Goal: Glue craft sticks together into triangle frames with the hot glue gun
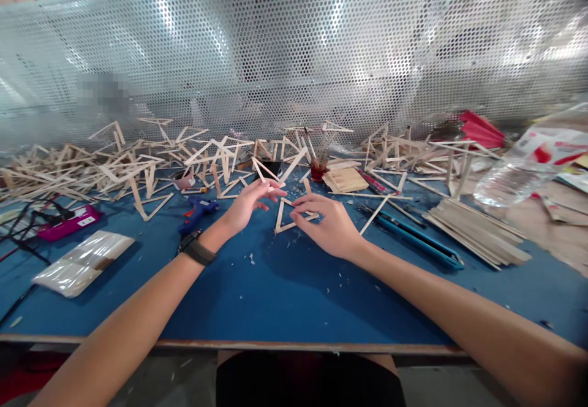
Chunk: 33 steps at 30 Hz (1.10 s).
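Thin pale wooden sticks joined in an angular frame (265, 170) rise from the fingers of my left hand (250, 203), which seems to pinch it near thumb and forefinger. My right hand (329, 226) is curled over a small triangle of wooden sticks (278, 217) on the blue table. Its thumb and forefinger are bent close together at the triangle, and part of the frame is hidden beneath them. A loose stick (374, 214) slants out past the right wrist. Left of my left hand lies a blue glue gun (197, 213).
Piles of stick frames (105, 168) line the back against a perforated metal panel (285, 45). At right are a teal cutter knife (418, 238), a stack of flat sticks (478, 230) and a plastic bag (528, 155). A purple power strip (68, 223) and clear packet (85, 263) lie left.
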Each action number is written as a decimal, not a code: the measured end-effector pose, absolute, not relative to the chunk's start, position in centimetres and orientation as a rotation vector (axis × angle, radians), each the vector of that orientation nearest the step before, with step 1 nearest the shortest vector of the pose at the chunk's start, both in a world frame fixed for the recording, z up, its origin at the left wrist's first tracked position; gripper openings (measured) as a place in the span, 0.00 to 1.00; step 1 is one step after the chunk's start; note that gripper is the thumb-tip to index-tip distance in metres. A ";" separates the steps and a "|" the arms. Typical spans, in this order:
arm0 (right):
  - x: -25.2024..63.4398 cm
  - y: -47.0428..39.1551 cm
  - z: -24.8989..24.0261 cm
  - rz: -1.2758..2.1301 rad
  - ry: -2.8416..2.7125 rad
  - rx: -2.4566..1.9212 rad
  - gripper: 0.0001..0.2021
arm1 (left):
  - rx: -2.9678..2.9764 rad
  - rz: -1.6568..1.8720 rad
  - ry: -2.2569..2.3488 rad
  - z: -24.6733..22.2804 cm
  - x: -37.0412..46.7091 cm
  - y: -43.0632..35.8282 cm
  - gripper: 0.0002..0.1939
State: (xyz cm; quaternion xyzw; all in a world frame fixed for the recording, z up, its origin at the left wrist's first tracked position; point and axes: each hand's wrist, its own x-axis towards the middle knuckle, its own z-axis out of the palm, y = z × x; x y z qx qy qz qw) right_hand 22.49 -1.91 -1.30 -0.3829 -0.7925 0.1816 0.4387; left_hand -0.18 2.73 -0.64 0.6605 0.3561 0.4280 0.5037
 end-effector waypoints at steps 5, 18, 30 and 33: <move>22.5 -1.6 -1.5 0.464 -1.984 -0.963 0.08 | 1.661 1.006 1.021 -0.5 0.0 2.7 0.15; 22.9 -1.1 -1.9 0.494 -2.081 -1.151 0.10 | 1.803 0.815 1.268 -1.0 -0.1 2.9 0.14; 22.9 -1.1 -1.8 0.522 -2.066 -1.125 0.11 | 2.094 0.803 1.555 -1.5 -0.7 2.8 0.13; 22.8 -1.2 -1.7 0.524 -2.072 -1.137 0.12 | 2.266 1.047 1.715 -1.5 -0.7 2.7 0.14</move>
